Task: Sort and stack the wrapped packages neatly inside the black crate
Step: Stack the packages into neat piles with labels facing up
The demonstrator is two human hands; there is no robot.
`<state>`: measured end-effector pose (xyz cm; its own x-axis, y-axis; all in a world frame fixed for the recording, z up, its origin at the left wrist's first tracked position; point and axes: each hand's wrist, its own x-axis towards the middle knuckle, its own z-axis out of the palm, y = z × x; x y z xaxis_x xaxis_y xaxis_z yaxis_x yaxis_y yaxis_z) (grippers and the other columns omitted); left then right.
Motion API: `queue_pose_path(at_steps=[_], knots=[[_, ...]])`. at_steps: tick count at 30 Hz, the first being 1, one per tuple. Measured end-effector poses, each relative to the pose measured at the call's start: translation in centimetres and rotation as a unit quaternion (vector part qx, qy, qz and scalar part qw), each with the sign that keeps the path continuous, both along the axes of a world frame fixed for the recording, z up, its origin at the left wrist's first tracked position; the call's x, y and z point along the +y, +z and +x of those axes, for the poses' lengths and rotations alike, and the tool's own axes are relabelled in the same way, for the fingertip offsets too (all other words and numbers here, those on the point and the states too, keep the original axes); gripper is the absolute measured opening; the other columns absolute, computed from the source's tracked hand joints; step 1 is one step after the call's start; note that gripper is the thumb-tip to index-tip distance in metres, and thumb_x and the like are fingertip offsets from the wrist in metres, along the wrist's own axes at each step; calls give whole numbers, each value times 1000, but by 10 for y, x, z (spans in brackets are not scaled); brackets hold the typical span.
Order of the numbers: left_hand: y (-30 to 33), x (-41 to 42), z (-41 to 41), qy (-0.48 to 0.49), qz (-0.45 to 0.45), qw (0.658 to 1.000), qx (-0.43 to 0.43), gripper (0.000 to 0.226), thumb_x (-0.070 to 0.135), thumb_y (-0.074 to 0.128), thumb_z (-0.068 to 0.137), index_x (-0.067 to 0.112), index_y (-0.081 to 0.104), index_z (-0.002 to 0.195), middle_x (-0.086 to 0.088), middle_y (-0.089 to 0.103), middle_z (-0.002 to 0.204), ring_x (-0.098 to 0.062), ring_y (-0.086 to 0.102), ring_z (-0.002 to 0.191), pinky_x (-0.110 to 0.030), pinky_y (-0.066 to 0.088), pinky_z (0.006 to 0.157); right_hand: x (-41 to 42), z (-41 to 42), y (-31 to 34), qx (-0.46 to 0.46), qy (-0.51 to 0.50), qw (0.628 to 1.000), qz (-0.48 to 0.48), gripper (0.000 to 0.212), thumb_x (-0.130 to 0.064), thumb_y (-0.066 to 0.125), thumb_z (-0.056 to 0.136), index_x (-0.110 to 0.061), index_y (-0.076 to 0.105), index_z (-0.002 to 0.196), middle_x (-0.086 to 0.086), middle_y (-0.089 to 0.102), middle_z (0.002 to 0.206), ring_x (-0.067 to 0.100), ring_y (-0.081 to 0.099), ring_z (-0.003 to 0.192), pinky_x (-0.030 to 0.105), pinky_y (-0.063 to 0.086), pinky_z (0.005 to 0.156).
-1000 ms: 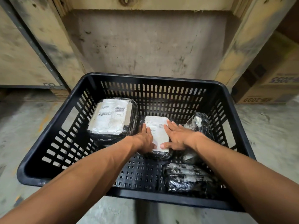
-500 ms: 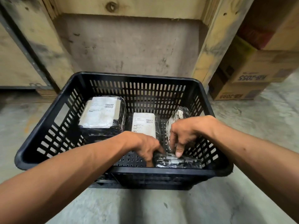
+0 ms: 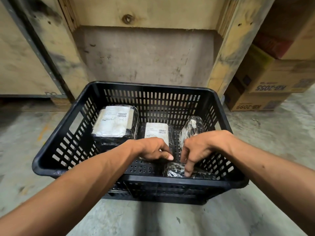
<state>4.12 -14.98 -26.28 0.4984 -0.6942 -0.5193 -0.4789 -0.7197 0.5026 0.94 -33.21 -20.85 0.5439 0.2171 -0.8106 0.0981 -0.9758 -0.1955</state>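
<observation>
The black crate stands on the concrete floor. Inside, a large black-wrapped package with a white label lies at the back left. A smaller labelled package lies in the middle, and another wrapped package leans upright at the back right. A small black-wrapped package lies against the front wall. My right hand reaches down onto it, index fingertip on its top and thumb on its far side. My left hand curls its fingers down at the package's left end; the fingertips are hidden.
Wooden panels and a grey wall rise right behind the crate. Stacked cardboard boxes sit on the floor to the right. Bare concrete floor lies left, right and in front of the crate.
Both hands left the middle labelled package and came back toward me to the small package at the crate's front. The view has also pulled back and tilted up.
</observation>
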Motion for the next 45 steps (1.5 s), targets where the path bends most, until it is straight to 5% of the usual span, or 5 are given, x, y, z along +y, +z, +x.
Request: queue_pose_path(at_steps=[7,22,24,35,45], knots=[[-4,-23,-10,-13,65,996,62,40,42,54,102,16,67,129,10,61,81,-8,53,66,-21,44,61,4,-7,-17,-3,29,1000,-8,43,-28,88,78,-16,78,118,-3,71,128,21,62,118,30,41,105],[3,-2,-1,105,-199,968,110,57,26,76,89,21,56,142,20,64,105,5,19,68,-18,40,95,-41,8,-4,-268,54,957,102,25,-45,84,78,-38,81,102,-22,76,90,-4,63,80,21,44,69],[5,-2,-2,120,-225,959,125,52,19,74,91,15,58,141,27,62,87,4,16,58,-6,38,46,-43,6,-5,-293,55,949,98,19,-45,84,79,-36,79,95,-21,73,85,-3,62,81,26,46,72],[20,15,6,234,-316,916,76,8,10,81,82,14,77,87,-9,78,89,-14,72,82,-27,56,78,-41,-8,-3,-247,0,961,127,37,-52,79,79,-39,48,95,-9,60,92,9,54,78,30,37,60],[108,48,42,349,-452,820,46,48,28,96,60,24,65,96,7,78,102,-7,72,91,-26,51,70,-27,13,67,-346,-191,801,450,26,-18,84,85,-13,63,99,2,60,85,6,50,72,19,40,65]])
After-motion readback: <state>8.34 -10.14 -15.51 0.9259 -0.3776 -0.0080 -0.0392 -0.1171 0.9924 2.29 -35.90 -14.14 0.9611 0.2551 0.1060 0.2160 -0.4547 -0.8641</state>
